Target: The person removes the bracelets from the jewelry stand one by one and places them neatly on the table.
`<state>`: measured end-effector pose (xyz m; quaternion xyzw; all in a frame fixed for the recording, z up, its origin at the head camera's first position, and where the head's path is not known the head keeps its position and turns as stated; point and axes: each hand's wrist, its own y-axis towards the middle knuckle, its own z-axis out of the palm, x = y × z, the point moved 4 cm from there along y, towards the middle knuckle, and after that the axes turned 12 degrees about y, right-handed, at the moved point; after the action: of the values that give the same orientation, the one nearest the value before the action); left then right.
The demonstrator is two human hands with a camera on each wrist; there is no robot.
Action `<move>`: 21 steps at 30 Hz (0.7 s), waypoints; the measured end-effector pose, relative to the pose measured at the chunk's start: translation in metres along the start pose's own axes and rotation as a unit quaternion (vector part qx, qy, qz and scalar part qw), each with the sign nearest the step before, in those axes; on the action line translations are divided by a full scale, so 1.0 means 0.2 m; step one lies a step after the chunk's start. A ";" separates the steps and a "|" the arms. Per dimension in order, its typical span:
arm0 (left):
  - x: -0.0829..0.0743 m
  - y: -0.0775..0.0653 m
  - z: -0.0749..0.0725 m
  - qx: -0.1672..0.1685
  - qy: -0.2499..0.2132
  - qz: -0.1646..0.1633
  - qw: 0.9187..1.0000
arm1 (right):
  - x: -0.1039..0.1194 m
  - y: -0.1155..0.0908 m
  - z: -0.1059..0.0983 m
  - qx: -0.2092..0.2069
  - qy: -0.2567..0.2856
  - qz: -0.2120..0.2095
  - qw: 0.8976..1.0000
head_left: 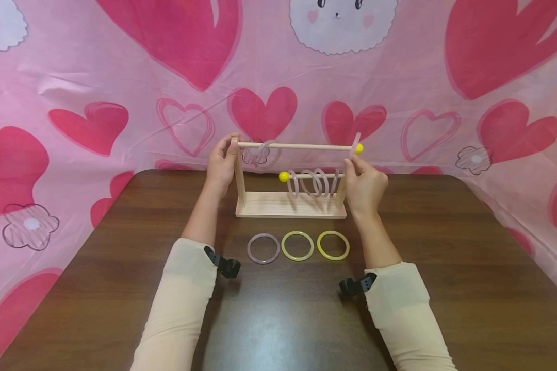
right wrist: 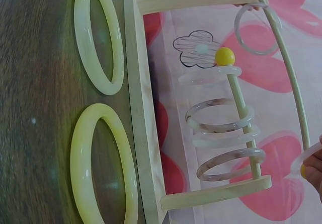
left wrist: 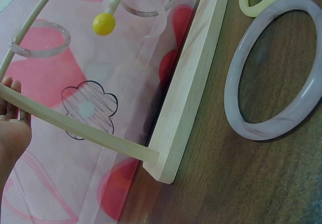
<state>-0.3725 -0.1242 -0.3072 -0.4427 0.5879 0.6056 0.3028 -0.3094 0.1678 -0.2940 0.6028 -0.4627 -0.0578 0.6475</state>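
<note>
My left hand (head_left: 220, 165) grips the top of the left post of a wooden bangle rack (head_left: 264, 207). At the other end of the upper rod, my right hand (head_left: 366, 185) pinches a pale bangle (head_left: 356, 140) between thumb and fingers, right beside the yellow ball (head_left: 359, 149). A translucent bangle (left wrist: 40, 53) hangs on the upper rod near the left post. Several pale and brownish-streaked bangles (right wrist: 226, 170) hang along the lower rod, which ends in another yellow ball (head_left: 284, 176). The right fingertips are partly cut off in the right wrist view.
Three bangles lie in a row on the brown table (head_left: 278, 314) before the rack: a purple one (head_left: 249, 250), a pale yellow-green one (head_left: 283, 246) and a yellow one (head_left: 319, 246). A pink cloth with hearts (head_left: 264, 116) hangs behind the table.
</note>
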 end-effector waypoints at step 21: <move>0.01 0.01 0.00 -0.004 -0.002 -0.006 1.000 | 0.00 0.03 -0.07 -0.056 0.000 0.017 0.998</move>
<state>-0.3747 -0.1238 -0.3077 -0.4455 0.5826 0.6071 0.3059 -0.3042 0.1796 -0.2872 0.5574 -0.4689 -0.0726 0.6812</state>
